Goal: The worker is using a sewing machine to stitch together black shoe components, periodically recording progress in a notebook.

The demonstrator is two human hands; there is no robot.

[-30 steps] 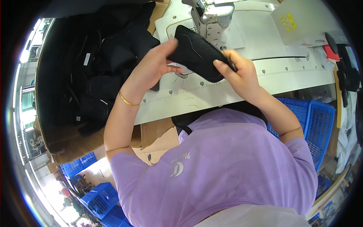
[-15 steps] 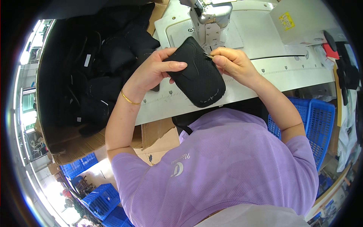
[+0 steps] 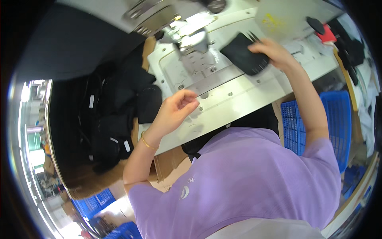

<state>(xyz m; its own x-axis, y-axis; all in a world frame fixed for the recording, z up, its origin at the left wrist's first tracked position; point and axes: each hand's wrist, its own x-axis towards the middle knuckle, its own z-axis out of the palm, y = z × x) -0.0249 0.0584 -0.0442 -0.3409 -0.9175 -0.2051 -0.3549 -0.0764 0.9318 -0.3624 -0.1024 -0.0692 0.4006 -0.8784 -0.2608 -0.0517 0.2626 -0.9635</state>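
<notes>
My right hand (image 3: 274, 53) grips a black fabric piece (image 3: 244, 53) with a rounded end, out over the right side of the white sewing machine bed (image 3: 223, 93). Two dark, pointed prongs of a tweezer-like tool (image 3: 253, 37) stick out past the fingers of that same hand. Over the front left part of the bed is my left hand (image 3: 179, 108). It holds nothing; its fingers are loosely curled and the thumb stands apart from them. The sewing machine head (image 3: 193, 42) rises behind, between the two hands. Motion blurs the fabric piece.
A large cardboard box (image 3: 85, 189) of black fabric pieces (image 3: 115, 119) stands along the left, against the bed. Blue plastic crates (image 3: 336, 119) are low at the right, and another blue crate (image 3: 95, 203) is at lower left. A red item (image 3: 327, 35) lies at the far right.
My left hand has let go of the black fabric piece and dropped lower. The right hand has carried the piece away to the right, with the pointed tool. The view has shifted too.
</notes>
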